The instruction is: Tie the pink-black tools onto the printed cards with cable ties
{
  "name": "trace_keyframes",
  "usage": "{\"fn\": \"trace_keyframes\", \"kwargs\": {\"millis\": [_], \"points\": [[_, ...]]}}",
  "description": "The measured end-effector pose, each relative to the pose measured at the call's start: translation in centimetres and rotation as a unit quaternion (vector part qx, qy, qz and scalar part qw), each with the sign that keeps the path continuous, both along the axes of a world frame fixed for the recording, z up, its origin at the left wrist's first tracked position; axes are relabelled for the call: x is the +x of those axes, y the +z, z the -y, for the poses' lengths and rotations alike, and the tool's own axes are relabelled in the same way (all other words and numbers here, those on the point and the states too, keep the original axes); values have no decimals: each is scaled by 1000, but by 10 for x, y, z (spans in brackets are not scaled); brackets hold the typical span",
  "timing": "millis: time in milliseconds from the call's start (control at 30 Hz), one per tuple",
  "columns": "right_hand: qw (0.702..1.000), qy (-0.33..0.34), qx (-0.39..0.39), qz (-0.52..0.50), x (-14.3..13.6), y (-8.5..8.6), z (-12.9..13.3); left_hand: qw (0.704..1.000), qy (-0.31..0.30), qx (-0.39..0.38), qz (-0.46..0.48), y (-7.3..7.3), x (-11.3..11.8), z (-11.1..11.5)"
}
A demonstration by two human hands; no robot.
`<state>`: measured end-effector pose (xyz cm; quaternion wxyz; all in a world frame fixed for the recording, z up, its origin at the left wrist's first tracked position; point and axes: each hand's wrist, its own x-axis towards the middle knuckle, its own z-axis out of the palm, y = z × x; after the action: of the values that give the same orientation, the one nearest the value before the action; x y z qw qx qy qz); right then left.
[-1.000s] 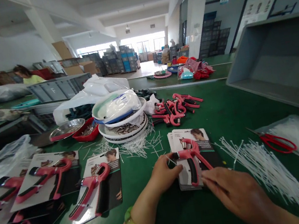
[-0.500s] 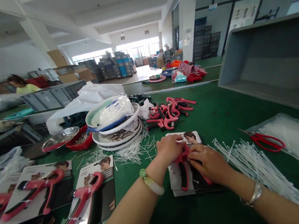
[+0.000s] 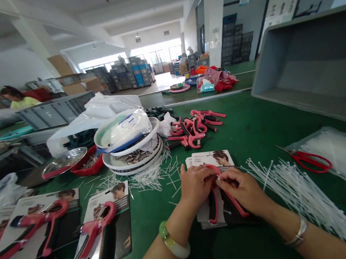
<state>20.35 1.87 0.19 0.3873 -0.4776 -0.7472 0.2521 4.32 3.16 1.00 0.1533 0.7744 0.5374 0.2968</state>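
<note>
Left hand [image 3: 197, 190], its fingers curled in against the head of a pink hand grip [image 3: 233, 200], works close to the right hand [image 3: 249, 192], whose thumb and fingertips pinch what looks like a small white tie end. From where I'm standing, that grip lies on the card stack [image 3: 203, 158], directly below both hands and touching the left, and its fastening seems only partway done. Left of the stack, several carded grips [image 3: 93, 235] look finished, while beyond it a loose heap of grips [image 3: 192, 133] apparently remains to be mounted.
</note>
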Motion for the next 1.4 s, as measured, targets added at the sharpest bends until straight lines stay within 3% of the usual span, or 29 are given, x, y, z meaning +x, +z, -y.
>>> {"fn": "trace_keyframes", "kwargs": {"millis": [200, 1100, 1400], "points": [[995, 8, -89, -40, -1, 4, 1, 1000, 0, 8, 11, -4, -1, 0], [990, 28, -117, -68, 4, -5, -4, 998, -12, 62, -28, -4, -1, 3], [966, 55, -223, -116, 2, 1, -9, 998, -33, 45, 6, -8, -2, -1]]}}
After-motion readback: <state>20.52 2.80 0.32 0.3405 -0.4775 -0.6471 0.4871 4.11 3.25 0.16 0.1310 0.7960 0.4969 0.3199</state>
